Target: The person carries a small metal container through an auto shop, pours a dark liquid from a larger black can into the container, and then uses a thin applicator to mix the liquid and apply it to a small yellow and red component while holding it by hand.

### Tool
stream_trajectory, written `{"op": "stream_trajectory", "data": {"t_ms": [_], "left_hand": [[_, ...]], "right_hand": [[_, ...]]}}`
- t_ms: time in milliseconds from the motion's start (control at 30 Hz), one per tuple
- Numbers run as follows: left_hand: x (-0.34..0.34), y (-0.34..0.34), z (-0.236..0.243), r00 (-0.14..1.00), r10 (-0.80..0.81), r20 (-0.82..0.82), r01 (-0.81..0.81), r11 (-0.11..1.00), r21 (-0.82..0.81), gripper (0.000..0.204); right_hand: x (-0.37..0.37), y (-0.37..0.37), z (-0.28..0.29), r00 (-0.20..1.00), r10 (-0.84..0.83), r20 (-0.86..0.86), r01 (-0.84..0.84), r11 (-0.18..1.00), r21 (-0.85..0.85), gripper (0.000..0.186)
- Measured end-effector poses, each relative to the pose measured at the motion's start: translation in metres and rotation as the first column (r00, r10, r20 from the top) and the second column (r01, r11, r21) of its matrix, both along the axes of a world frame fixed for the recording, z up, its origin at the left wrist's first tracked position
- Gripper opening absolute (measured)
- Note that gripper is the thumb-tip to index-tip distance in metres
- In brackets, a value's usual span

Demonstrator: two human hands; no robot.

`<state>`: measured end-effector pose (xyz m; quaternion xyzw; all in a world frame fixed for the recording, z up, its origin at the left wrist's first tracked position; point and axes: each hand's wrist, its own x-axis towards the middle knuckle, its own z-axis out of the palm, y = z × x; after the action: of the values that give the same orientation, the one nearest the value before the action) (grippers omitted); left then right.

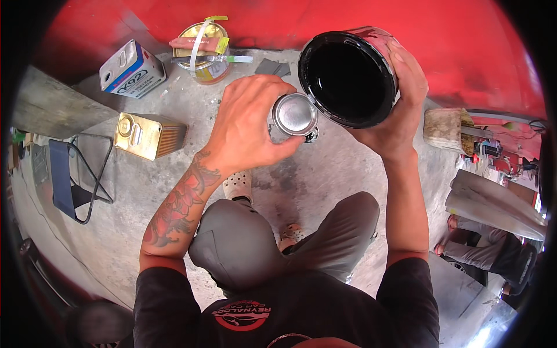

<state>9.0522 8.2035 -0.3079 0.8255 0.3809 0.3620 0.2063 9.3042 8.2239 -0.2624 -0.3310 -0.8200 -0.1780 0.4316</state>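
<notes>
My right hand [408,87] is wrapped round the side of a large round paint can [387,43]. Glossy black paint [347,78] shows through its open top, and black coats the rim. Close against that rim on the left is a small round silver tin [295,114], gripped between the thumb and fingers of my left hand [249,119]. Whether its shiny round face is a lid, a bottom or the inside, I cannot tell. Just below the tin a small dark, shiny object [312,136] shows in part.
Against the red wall [261,23] stand a rectangular thinner can [139,78] and a tub with tape and a spatula [206,72]. A gold rectangular can [148,136] and a folding stool [72,180] are at left. At right are a grimy container [444,129] and another person's legs [473,246].
</notes>
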Motion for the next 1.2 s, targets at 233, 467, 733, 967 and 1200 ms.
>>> {"op": "stream_trajectory", "data": {"t_ms": [233,467,733,967,1200], "left_hand": [[0.002,-0.004,0.008,1.000,0.027,-0.012,-0.027,1.000,0.005,0.066],[0.005,-0.005,0.012,1.000,0.027,-0.004,-0.027,0.999,0.017,0.066],[0.005,-0.005,0.017,0.999,0.035,0.005,-0.036,0.999,0.023,0.066],[0.003,-0.005,0.020,0.999,0.041,0.026,-0.042,0.998,0.038,0.064],[0.003,-0.005,0.022,0.998,0.049,0.044,-0.051,0.997,0.056,0.064]], "right_hand": [[0.000,-0.009,0.013,0.999,-0.026,0.030,0.026,1.000,0.005,0.094],[0.003,-0.020,0.027,0.989,-0.071,0.131,0.076,0.997,-0.033,0.104],[0.004,-0.014,0.025,0.997,-0.041,0.072,0.039,0.999,0.022,0.093],[0.003,-0.014,0.033,0.994,-0.042,0.103,0.038,0.998,0.047,0.092],[0.003,-0.014,0.037,0.995,-0.034,0.097,0.026,0.997,0.074,0.091]]}}
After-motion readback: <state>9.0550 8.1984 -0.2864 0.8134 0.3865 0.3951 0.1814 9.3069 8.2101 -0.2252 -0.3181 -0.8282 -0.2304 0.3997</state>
